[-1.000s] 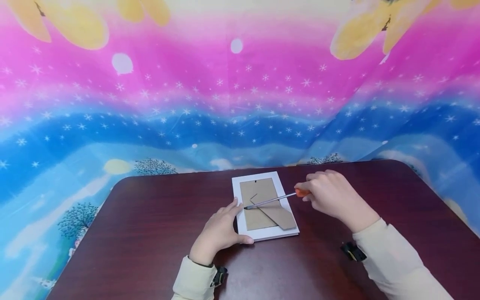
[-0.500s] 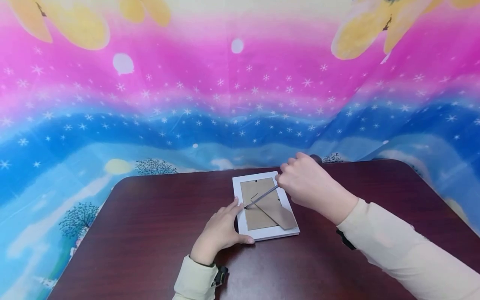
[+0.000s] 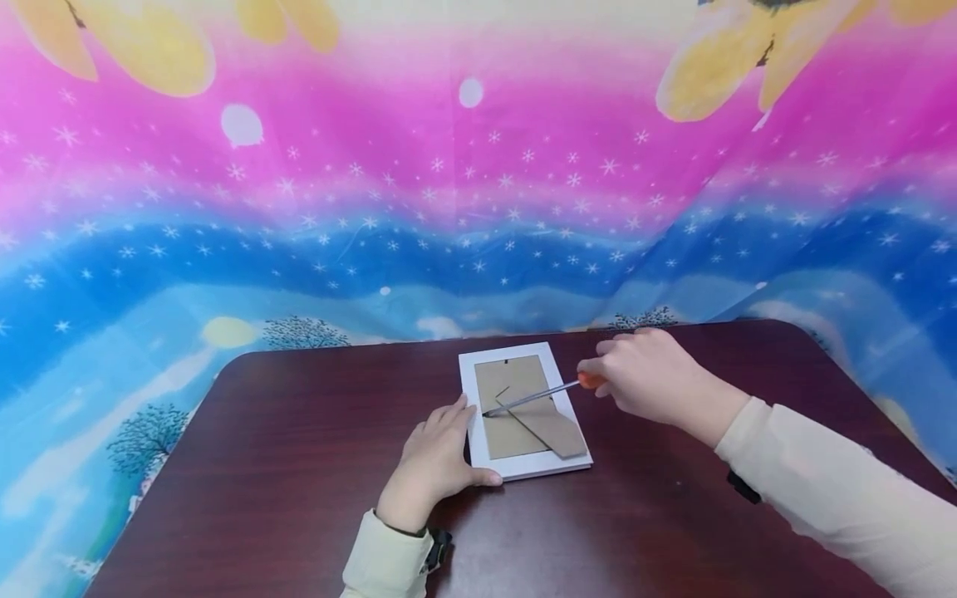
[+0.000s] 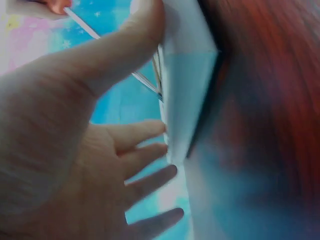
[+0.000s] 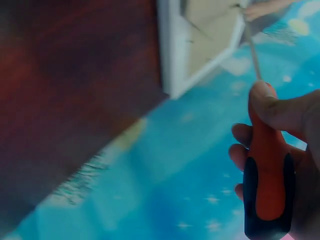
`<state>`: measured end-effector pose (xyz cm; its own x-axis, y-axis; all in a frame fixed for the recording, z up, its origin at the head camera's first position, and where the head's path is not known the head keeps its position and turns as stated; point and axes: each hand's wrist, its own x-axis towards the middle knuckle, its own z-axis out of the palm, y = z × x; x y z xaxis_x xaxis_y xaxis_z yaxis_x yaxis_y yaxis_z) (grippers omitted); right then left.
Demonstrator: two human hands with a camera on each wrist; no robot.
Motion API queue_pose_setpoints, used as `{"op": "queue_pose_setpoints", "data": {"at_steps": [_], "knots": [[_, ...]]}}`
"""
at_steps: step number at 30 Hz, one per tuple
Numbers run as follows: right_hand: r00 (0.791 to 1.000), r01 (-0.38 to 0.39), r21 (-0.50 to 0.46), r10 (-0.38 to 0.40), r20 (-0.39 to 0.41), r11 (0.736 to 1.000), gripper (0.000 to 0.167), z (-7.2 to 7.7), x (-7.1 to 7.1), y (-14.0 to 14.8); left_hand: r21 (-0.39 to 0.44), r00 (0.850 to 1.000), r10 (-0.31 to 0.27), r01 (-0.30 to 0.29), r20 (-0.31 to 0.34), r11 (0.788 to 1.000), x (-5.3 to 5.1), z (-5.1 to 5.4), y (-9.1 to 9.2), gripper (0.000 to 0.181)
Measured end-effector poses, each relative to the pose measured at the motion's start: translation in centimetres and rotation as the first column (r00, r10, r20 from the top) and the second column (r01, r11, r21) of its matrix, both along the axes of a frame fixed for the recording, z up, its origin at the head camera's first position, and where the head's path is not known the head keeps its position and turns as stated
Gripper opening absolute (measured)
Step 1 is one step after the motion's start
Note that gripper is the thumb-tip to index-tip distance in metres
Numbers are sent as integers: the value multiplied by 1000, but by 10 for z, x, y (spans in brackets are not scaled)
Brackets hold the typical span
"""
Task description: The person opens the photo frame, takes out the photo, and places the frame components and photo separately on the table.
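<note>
A white picture frame (image 3: 468, 365) lies back up on the table, with a brown backing board (image 3: 516, 378) and a brown stand flap (image 3: 549, 428). My right hand (image 3: 658, 378) grips a screwdriver by its orange and black handle (image 5: 270, 185). Its metal shaft (image 3: 534, 395) slants across the backing, and the tip is at the backing's left edge, by a small dark tab. My left hand (image 3: 434, 457) rests against the frame's left side, fingers spread and fairly straight, thumb at the near left corner. In the left wrist view those fingers (image 4: 145, 160) touch or nearly touch the frame's side.
The dark red wooden table (image 3: 299, 457) has rounded far corners. Behind it hangs a pink and blue patterned cloth (image 3: 419, 191). Small dark tabs show along the backing's edges, one at the top (image 3: 506, 361).
The right hand rose and swung in over the frame, tilting the screwdriver steeper, then came back right and lower. The tip stayed at the backing's left edge. My left hand kept its place.
</note>
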<state>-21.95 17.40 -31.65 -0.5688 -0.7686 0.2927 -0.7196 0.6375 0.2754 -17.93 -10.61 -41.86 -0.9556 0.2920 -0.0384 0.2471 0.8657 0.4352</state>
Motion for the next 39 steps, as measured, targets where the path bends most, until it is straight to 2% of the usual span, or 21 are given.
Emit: {"op": "queue_pose_setpoints", "data": {"at_steps": [4,9,15,19,23,26,30,33,39], "knots": [[1000,-9,-52,9,3,999,24,-14,-2,11,-32,1000,19,-19,4,999,2,2,2,104],[1000,-25,-97,25,-2,995,25,-23,-6,17,-9,1000,18,-17,8,1000,2,1,3,102],[999,-4,-124,10,51,992,22,-22,-17,13,1,1000,11,-11,0,1000,0,1,1,100],[999,6,-84,-1,50,996,21,-15,-21,5,-4,1000,4,-4,-4,1000,1,0,0,99],[1000,7,19,-7,-27,1000,19,1,-16,-11,-5,1000,1,-2,-13,1000,1,1,-1,99],[993,4,112,10,-122,994,15,13,-8,-26,0,1000,7,-7,-16,1000,1,0,-1,99],[966,-5,184,52,-253,983,13,23,5,-46,4,1000,9,-9,-14,1000,0,-2,-1,100],[948,11,227,62,-311,974,14,26,15,-59,0,1000,13,-13,-10,1000,0,-2,-1,101],[909,76,339,75,-410,938,15,28,38,-79,-1,1000,15,-15,2,1000,1,0,-1,102]]}}
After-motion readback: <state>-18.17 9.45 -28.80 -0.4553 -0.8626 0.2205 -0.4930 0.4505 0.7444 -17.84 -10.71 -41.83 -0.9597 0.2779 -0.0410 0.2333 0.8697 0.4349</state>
